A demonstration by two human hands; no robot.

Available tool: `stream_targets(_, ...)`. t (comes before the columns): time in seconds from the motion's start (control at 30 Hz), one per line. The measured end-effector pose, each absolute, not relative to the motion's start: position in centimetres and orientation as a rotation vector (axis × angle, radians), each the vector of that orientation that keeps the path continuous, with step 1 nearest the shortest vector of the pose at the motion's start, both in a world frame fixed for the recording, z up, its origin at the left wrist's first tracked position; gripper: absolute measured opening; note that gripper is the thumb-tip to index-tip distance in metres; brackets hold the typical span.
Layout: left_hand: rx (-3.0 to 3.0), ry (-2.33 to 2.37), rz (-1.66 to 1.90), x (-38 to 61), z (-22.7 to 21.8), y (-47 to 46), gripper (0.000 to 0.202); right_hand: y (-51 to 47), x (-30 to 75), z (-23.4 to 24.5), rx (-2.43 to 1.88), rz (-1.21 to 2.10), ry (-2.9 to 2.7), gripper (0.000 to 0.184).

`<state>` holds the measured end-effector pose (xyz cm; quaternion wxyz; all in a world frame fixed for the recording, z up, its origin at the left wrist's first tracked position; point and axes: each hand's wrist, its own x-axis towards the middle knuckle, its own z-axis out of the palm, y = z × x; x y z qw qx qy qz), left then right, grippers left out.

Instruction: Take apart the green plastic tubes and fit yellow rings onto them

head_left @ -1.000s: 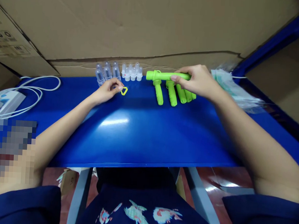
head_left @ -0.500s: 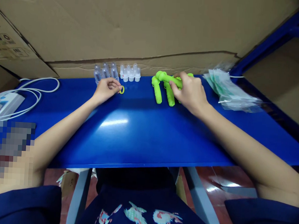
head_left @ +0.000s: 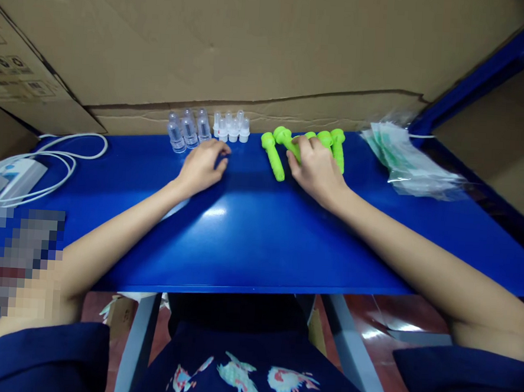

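My left hand (head_left: pixel 204 166) hovers over the table with its fingers curled but apart; nothing shows between thumb and fingertips. Just behind it stand several clear domed plastic bottles (head_left: pixel 189 131). Several small white-based vials with clear tops (head_left: pixel 233 129) are beyond its fingertips. My right hand (head_left: pixel 314 167) grips a lime-green bolt-shaped piece (head_left: pixel 284 137), its round head pointing up and left. Beside it lies another green bolt-shaped piece (head_left: pixel 273 156). More green bolt-shaped pieces (head_left: pixel 337 148) lie behind and to the right, partly hidden by the hand.
Clear bags with white and green contents (head_left: pixel 406 163) lie at the right. A white cable (head_left: pixel 75 156) and white device (head_left: pixel 21 181) sit at the left. Cardboard (head_left: pixel 253 47) walls the back of the blue table (head_left: pixel 250 242). A blue frame bar (head_left: pixel 483 70) rises at the right.
The yellow ring once pinched in my left hand is out of sight, and those fingers have parted. My right hand has lowered the green piece among the others and moved slightly left.
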<state>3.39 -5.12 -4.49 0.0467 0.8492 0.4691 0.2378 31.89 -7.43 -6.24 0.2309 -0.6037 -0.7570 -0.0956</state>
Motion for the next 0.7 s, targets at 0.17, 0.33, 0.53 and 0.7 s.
stream_targets(0.17,2.621,1.325,0.465,9.4,-3.5,-6.6,0.047,-5.6,31.2,-8.4,-1.480,-0.442,-2.114,0.027)
stream_targets(0.33,2.555,1.409,0.394,11.1,-4.1,-5.4,0.046,-5.1,31.3,-9.0,-1.346,-0.603,-2.135,0.028)
stream_targets(0.53,2.572,1.318,0.735,9.6,-5.6,-0.1,0.046,-5.8,29.9,-7.2,-1.575,-0.450,-2.169,0.044)
stream_targets(0.7,2.687,1.005,0.703,8.5,-5.6,2.7,0.053,-5.1,29.2,-7.7,-1.570,-0.266,-2.175,0.038)
